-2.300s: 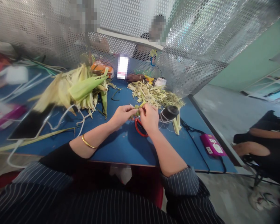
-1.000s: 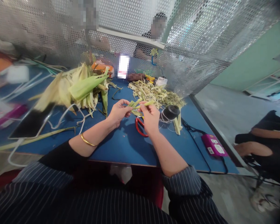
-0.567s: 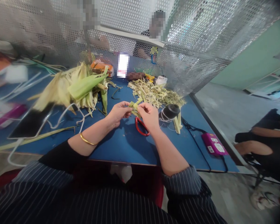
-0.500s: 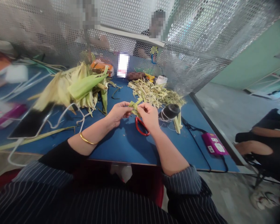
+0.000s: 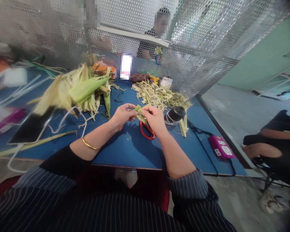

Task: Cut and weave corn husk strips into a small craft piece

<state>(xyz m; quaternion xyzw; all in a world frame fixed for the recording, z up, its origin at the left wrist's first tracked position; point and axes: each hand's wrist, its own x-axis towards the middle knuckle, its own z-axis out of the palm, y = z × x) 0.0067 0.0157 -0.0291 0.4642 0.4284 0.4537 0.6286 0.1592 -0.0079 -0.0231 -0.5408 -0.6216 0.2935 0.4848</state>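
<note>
The left hand [image 5: 123, 117] and right hand [image 5: 155, 119] both pinched a folded pale-green husk strip [image 5: 138, 110] between them, its long axis too bunched to tell.

A second ago we saw the green leaf strip [image 5: 138, 109] spread loosely, one end jutting right above the right hand [image 5: 156, 120]. Now we see it gathered into a tighter fold, that end mostly hidden, and the right fingertips closer to the left hand [image 5: 122, 117]. We also see more of the red handle [image 5: 141, 129] on the worktop [image 5: 125, 153].
</note>
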